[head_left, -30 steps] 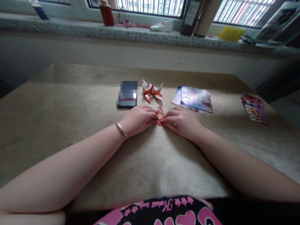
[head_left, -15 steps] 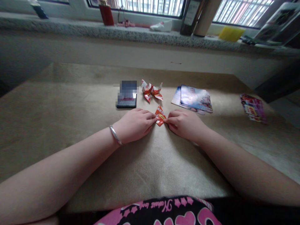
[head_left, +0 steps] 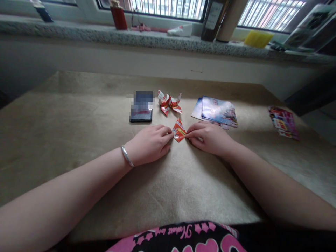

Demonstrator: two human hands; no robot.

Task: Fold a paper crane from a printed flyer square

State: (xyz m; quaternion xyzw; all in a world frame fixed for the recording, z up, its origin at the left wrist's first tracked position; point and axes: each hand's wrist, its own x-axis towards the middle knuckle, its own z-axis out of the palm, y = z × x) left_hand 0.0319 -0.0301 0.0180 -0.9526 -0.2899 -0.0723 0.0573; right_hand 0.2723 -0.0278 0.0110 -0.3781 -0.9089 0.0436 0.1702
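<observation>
A small kite-shaped piece of folded paper (head_left: 179, 130), orange-red with print and a yellow patch, lies on the table between my hands. The fingertips of my left hand (head_left: 152, 142) are drawn together at its left corner. From the other side my right hand (head_left: 210, 137) pinches the right corner between thumb and fingers. Just beyond the paper stand two folded paper figures (head_left: 170, 103) in red and white, their points sticking up. A phone (head_left: 142, 108) lies to the left of them, its screen blurred out.
Glossy printed sheets (head_left: 219, 111) overlap right of the figures, and a stack of colourful cards (head_left: 282, 122) lies farther right on the brown table (head_left: 168, 196). A red lighter (head_left: 118, 15), bottles and a yellow block (head_left: 258, 39) stand on the stone windowsill (head_left: 147, 39).
My left hand has drawn slightly back left and toward me, showing more of the paper's left side. The right hand stays at the right corner with its fingers slightly shifted.
</observation>
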